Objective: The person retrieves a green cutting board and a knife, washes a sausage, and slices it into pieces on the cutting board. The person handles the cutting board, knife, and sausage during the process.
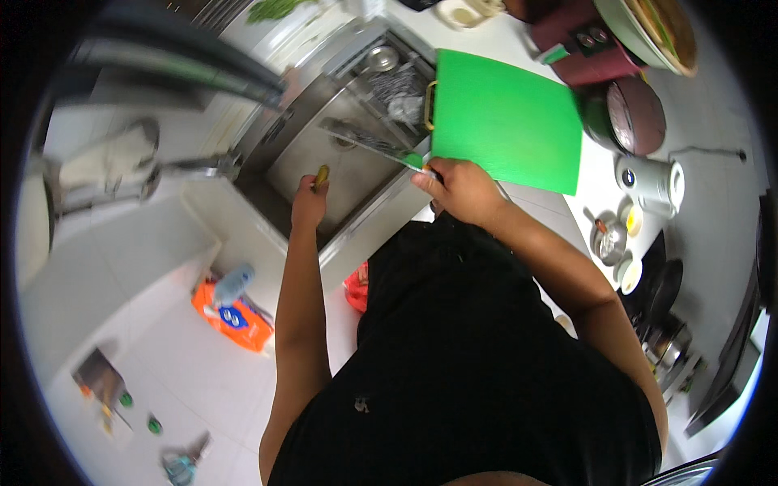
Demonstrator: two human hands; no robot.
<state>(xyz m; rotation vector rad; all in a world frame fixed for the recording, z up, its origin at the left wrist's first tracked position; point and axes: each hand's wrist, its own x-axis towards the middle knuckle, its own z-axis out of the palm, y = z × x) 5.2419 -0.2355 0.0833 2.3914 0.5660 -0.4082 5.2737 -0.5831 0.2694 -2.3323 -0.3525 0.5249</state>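
Note:
My right hand point(468, 185) grips a kitchen knife point(371, 144) by its handle, at the near corner of the green cutting board. Its long blade points left over the stainless steel sink point(331, 212) and looks blurred. A patch of green shows on the blade close to the handle. Over the left part of the basin, my left hand point(310, 206) holds a small yellow-green piece point(321, 176), too blurred to name exactly. The green cutting board point(507, 115) with a metal handle lies on the white counter, right of the sink.
Behind the basin, a compartment holds a crumpled clear plastic bag point(404, 106) and a metal strainer point(382, 59). A maroon appliance point(568, 54), a silver kettle point(647, 182) and small bowls point(632, 276) line the counter. An orange packet point(234, 325) lies on the floor.

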